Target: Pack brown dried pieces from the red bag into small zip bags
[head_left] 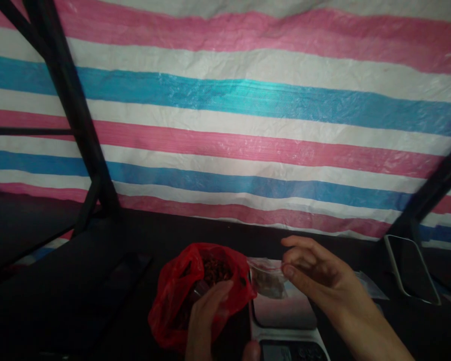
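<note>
A crumpled red plastic bag (pixel 165 306) lies open on the table, with dark reddish-brown dried pieces (pixel 215 269) inside. My left hand (pixel 208 318) reaches over its near side, fingers stretched out and thumb apart. Beside those fingers is a small shiny, see-through thing (pixel 201 289) whose kind I cannot make out. To the right, a digital scale (pixel 285 313) carries a small clear zip bag (pixel 268 282) with brownish contents. My right hand (pixel 325 283) pinches the zip bag's upper right corner between thumb and fingers, the index finger raised.
A phone (pixel 413 271) leans near the right-hand frame post. Clear plastic packaging (pixel 370 286) lies behind my right wrist. A dark flat object (pixel 124 276) rests on the black table at left. Black metal posts (pixel 73 110) and a striped plastic sheet (pixel 248 100) stand behind.
</note>
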Action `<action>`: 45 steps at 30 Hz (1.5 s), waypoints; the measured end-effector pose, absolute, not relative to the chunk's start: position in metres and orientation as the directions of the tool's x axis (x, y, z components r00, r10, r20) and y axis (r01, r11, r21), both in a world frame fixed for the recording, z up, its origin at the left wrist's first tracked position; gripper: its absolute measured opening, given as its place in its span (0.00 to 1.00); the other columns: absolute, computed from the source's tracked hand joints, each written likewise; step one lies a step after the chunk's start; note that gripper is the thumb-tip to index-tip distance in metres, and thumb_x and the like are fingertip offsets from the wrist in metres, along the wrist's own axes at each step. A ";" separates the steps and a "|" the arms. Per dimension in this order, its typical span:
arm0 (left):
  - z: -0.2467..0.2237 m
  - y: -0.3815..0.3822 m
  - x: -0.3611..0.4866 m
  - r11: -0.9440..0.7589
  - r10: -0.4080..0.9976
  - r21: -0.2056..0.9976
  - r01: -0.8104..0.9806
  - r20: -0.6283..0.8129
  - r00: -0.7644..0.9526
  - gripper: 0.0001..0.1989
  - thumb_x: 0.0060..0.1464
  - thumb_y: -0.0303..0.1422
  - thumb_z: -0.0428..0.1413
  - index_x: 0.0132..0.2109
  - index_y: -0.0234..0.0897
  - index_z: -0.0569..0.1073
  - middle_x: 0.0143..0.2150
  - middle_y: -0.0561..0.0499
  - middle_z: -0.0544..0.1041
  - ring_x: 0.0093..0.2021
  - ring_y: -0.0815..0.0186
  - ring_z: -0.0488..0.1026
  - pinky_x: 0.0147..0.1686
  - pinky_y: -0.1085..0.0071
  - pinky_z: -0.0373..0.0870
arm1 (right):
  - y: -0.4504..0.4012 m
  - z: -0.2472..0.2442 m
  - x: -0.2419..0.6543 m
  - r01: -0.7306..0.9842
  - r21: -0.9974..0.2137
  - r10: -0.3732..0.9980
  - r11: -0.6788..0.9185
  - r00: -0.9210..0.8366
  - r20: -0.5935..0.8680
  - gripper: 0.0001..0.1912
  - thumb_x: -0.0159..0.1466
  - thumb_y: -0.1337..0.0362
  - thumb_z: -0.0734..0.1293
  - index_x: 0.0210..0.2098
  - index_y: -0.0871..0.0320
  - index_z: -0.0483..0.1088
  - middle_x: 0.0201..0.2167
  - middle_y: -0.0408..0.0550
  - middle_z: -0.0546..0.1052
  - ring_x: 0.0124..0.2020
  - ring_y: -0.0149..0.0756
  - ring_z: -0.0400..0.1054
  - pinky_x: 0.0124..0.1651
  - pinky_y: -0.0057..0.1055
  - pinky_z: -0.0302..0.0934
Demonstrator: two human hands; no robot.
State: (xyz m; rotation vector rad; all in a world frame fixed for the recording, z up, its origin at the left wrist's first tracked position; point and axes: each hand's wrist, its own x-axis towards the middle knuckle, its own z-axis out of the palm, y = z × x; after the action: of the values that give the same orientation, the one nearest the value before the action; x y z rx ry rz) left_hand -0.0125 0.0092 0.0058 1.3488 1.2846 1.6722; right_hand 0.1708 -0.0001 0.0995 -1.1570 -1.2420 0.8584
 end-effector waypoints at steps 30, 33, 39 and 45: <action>0.014 0.033 -0.105 0.006 0.949 0.885 0.466 0.142 -0.283 0.23 0.55 0.37 0.58 0.58 0.47 0.77 0.54 0.44 0.84 0.53 0.46 0.83 0.50 0.54 0.79 | 0.038 0.062 0.044 0.853 -0.494 0.986 0.166 -0.139 0.092 0.23 0.62 0.80 0.64 0.50 0.56 0.80 0.55 0.53 0.82 0.60 0.52 0.71 0.67 0.49 0.57; 0.015 0.038 -0.109 0.033 0.935 0.942 0.335 0.089 -0.343 0.25 0.50 0.38 0.57 0.56 0.43 0.76 0.52 0.43 0.84 0.53 0.45 0.83 0.54 0.50 0.77 | 0.040 0.058 0.038 0.865 -0.465 0.982 0.187 -0.165 0.089 0.27 0.59 0.83 0.61 0.50 0.57 0.81 0.55 0.55 0.81 0.58 0.52 0.73 0.65 0.47 0.61; 0.029 0.043 -0.109 0.024 0.875 0.999 0.045 0.001 -0.484 0.25 0.40 0.41 0.60 0.49 0.41 0.75 0.44 0.46 0.85 0.47 0.48 0.83 0.48 0.54 0.80 | 0.046 0.055 0.027 0.776 -0.608 0.985 0.171 -0.135 0.105 0.27 0.58 0.83 0.62 0.48 0.56 0.82 0.53 0.52 0.82 0.55 0.47 0.76 0.58 0.38 0.66; 0.029 0.043 -0.115 0.057 0.843 0.998 -0.004 -0.050 -0.536 0.30 0.38 0.45 0.61 0.50 0.37 0.76 0.48 0.44 0.82 0.51 0.48 0.80 0.54 0.52 0.76 | 0.044 0.049 0.024 0.602 -0.766 0.975 0.224 -0.145 0.171 0.25 0.58 0.83 0.63 0.45 0.54 0.82 0.48 0.48 0.83 0.52 0.41 0.77 0.59 0.34 0.64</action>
State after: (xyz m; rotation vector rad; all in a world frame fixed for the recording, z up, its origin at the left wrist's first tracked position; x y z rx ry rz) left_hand -0.1147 0.0434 0.0285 0.8529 1.6475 1.5597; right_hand 0.0242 0.0443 0.0488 -1.4557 -1.8357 0.7153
